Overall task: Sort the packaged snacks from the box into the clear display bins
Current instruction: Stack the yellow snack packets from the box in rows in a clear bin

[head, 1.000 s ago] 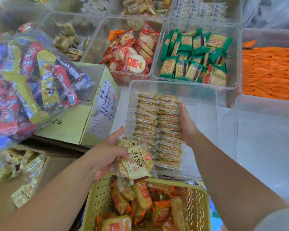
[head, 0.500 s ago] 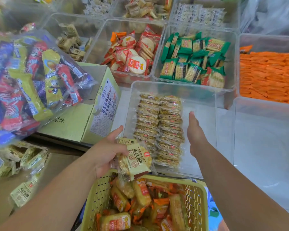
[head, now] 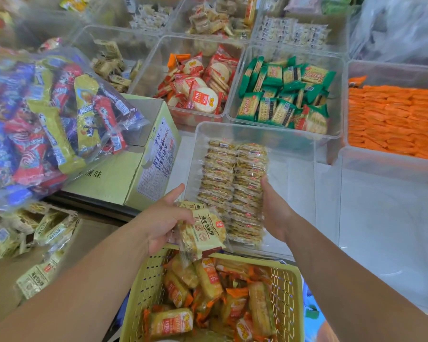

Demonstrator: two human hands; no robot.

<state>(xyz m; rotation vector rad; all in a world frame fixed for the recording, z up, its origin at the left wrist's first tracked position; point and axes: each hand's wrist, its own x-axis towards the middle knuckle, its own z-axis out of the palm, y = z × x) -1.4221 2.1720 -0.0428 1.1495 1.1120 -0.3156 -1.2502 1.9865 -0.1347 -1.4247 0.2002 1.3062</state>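
Note:
My left hand [head: 162, 219] grips a small stack of pale yellow rice-cracker packets [head: 203, 233] just above the near rim of a clear bin [head: 294, 154]. Inside that bin lie two neat rows of the same cracker packets [head: 235, 188]. My right hand [head: 273, 208] reaches into the bin, fingers straight, pressing against the right side of the right-hand row. More loose packets of this kind [head: 35, 233] lie in an opened box at the lower left.
A yellow basket [head: 289, 292] of orange-wrapped snacks sits below my hands. A green carton [head: 143, 166] with a big bag of mixed candy [head: 42, 124] stands left. Filled bins hold red [head: 198, 90], green [head: 284, 95] and orange [head: 391, 119] packets; an empty clear bin [head: 391, 218] stands right.
My right hand drew back from the row's right side, then moved in again and now presses against it lower down. My left hand kept its packets in about the same place.

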